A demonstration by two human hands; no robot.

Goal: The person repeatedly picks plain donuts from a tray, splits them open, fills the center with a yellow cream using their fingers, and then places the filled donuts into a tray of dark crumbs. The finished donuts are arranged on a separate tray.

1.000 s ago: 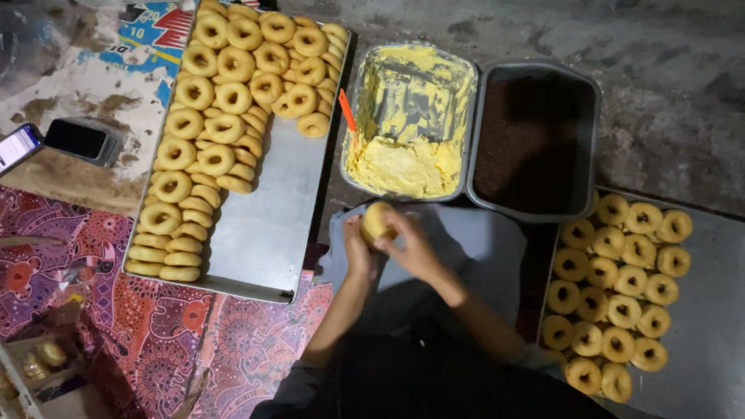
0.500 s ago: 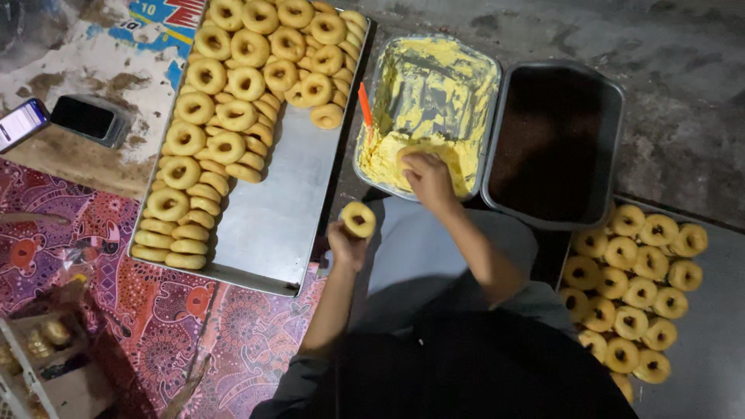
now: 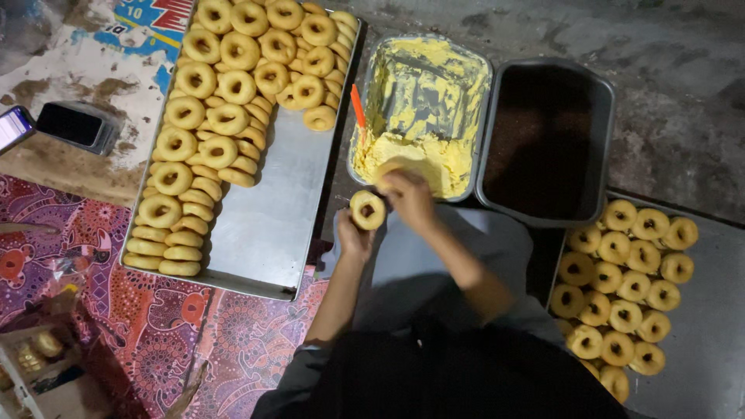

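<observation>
The scene is dimly lit, with a warm yellowish cast. Light falls from above and is strongest over the middle. The steel tray [image 3: 272, 225] shows a soft, dull sheen rather than hard glare. The phone screen [image 3: 14, 126] at the left edge is overexposed to white. The dark pan [image 3: 543, 140] loses all interior detail. The lower frame sinks into near-black shadow. Fine detail is soft and slightly grainy throughout. The hands show mild motion blur.
</observation>
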